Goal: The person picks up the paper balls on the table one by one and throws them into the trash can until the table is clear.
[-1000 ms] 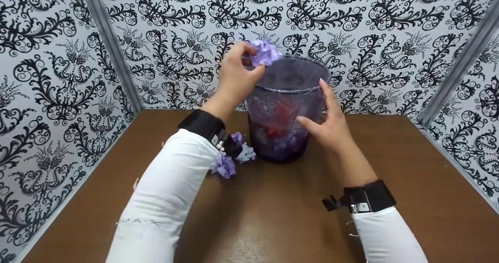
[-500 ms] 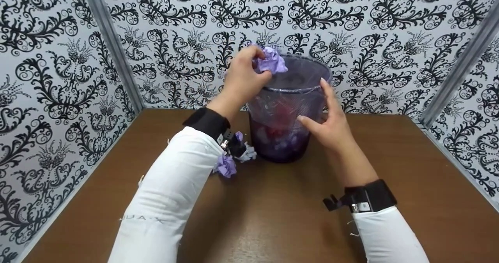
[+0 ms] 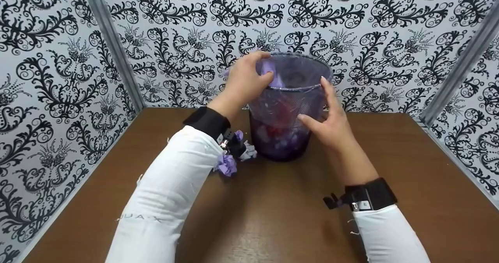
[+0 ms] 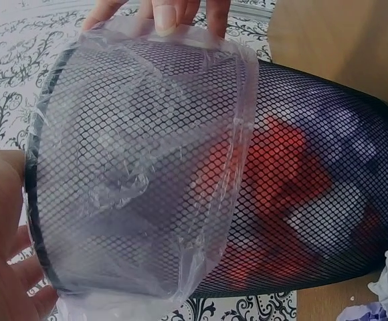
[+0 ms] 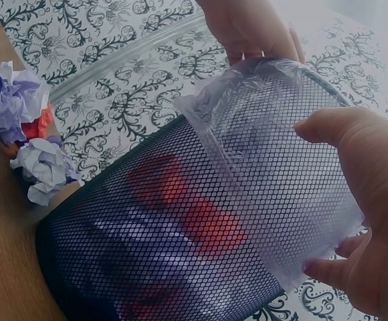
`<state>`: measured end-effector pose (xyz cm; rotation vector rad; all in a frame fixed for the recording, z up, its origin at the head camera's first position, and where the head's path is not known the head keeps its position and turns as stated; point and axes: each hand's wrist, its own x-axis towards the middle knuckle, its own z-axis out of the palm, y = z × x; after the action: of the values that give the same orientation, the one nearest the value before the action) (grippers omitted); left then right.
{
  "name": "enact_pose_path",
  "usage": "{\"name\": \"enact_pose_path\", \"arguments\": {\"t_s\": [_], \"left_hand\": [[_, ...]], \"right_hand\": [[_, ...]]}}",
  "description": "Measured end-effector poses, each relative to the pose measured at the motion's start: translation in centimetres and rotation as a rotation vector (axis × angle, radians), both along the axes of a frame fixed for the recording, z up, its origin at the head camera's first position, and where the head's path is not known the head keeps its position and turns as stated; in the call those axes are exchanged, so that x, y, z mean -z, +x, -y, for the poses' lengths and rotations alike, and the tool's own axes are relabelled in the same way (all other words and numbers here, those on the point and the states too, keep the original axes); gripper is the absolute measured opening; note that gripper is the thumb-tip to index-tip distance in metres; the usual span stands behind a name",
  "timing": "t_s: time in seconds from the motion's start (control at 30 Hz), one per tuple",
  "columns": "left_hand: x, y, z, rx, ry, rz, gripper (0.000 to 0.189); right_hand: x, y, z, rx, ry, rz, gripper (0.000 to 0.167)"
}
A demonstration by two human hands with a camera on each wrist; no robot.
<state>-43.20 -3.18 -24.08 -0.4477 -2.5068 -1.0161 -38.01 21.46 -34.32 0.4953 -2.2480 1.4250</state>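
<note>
A mesh wastebasket [image 3: 280,150] stands upright on the table, a clear plastic liner [image 4: 147,140] folded over its rim. Red, white and purple crumpled paper [image 4: 284,160] shows through the mesh. My left hand [image 3: 245,76] is at the left of the rim, thumb and fingers spread apart. Just inside the mouth, beside those fingers, a purple paper ball [image 3: 273,74] appears blurred, as if dropping. With the thumb on the front and the fingers at the right side, my right hand [image 3: 331,126] holds the basket near its rim.
Left of the basket lie crumpled paper balls: a purple one [image 3: 226,165], a whitish one [image 3: 248,150] and a red one [image 5: 39,124], partly covered by my left wrist in the head view. Patterned walls [image 3: 175,41] enclose the brown table [image 3: 280,216].
My left hand has moved right and slightly down to the basket's mouth. The purple ball it held above the rim has left its fingers and is inside the mouth. The right hand stays put.
</note>
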Motion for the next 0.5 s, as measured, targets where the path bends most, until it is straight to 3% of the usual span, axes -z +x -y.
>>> {"name": "enact_pose_path", "arguments": {"t_s": [0.3, 0.4, 0.5], "left_hand": [[0.8, 0.7, 2.6, 0.068, 0.108, -0.069, 0.043], [1.2, 0.8, 4.1, 0.073, 0.149, -0.084, 0.038], [1.9, 0.8, 5.8, 0.051, 0.123, -0.110, 0.036]], "right_hand": [[0.0, -0.2, 0.1, -0.003, -0.008, 0.016, 0.105], [0.1, -0.2, 0.1, 0.003, 0.000, 0.013, 0.105], [0.1, -0.1, 0.1, 0.003, 0.000, 0.005, 0.106]]}}
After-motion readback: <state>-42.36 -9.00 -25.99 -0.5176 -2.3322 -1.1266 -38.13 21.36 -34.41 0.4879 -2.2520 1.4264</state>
